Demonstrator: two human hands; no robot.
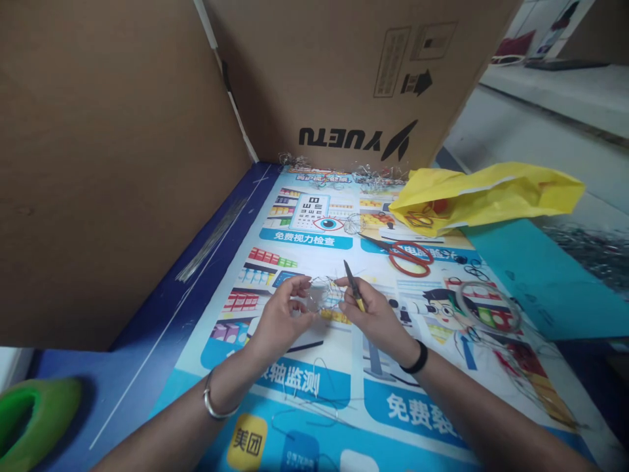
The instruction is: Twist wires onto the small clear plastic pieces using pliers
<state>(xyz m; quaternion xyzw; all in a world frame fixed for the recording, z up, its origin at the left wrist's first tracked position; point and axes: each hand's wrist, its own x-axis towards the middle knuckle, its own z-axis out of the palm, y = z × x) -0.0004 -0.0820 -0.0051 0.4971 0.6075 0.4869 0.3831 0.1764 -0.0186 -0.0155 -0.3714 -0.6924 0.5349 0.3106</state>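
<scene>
My left hand (pixel 289 313) pinches the left side of a small openwork piece of bent thin wire (pixel 325 292) above the printed sheet. My right hand (pixel 369 313) has its fingertips at the wire piece's right side. It also grips a slim tool with a dark pointed tip and a yellow handle (pixel 354 286), tip pointing away from me; its exact kind is unclear. Red-handled scissors (pixel 411 257) lie just beyond my right hand. A small round wire shape (pixel 352 223) rests near their tip. Loose bent wires (pixel 314 393) are on the sheet below my hands.
Tall cardboard panels (pixel 344 72) stand at the back and left. Straight wires (pixel 211 239) lie left, near a green tape roll (pixel 42 419). Right are a yellow bag (pixel 491 196), a teal board (pixel 545 282), a wire coil (pixel 486 307) and tangled wire (pixel 590 255).
</scene>
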